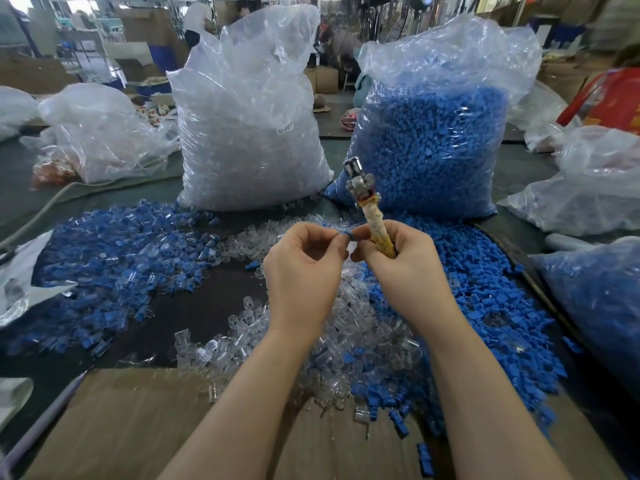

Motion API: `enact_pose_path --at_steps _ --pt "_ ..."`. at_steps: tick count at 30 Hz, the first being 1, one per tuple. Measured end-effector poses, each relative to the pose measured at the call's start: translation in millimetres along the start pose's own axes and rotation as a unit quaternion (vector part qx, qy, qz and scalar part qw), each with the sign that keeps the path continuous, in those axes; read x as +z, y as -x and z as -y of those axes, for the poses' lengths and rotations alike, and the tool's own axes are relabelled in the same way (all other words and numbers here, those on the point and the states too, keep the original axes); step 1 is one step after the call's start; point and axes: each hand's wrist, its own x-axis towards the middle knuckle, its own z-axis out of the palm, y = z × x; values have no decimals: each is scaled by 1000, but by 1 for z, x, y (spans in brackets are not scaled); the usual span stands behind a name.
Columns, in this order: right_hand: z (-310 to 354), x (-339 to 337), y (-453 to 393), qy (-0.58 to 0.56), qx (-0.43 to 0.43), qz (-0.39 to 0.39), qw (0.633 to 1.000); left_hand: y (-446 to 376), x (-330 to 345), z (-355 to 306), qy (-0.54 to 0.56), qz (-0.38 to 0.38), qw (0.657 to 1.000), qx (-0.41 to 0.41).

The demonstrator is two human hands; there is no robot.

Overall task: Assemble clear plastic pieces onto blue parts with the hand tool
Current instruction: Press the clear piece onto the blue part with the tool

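**One camera looking down from the head**

The camera is sitting on the person's head and is looking forward and down. It is looking from very near at the left hand [304, 268] and the right hand [398, 261], in the middle. The table [207, 306] is lying below. Two big bags [249, 126] are standing farther back. The wide lens is bending the edges. No second view is sharing the scene.

I see my left hand [301, 268] pinching with curled fingertips at 12 o'clock; my right hand [398, 258] is fisted, forearms converging.
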Motion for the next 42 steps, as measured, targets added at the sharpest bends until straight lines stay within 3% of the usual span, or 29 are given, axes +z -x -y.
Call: enact_pose_path --at_steps 7,13,33,42 --pt "-8 -22 0 36 67 132 988 -9 -7 -3 132 -5 990 -47" --pt "-6 -25 2 71 81 210 972 -11 -9 -3 145 -3 989 -35" --pt "-8 -23 1 168 49 221 959 -12 -14 -5 139 38 990 -1" --pt "-8 -18 2 172 25 189 966 -13 -19 -5 144 45 988 -13"
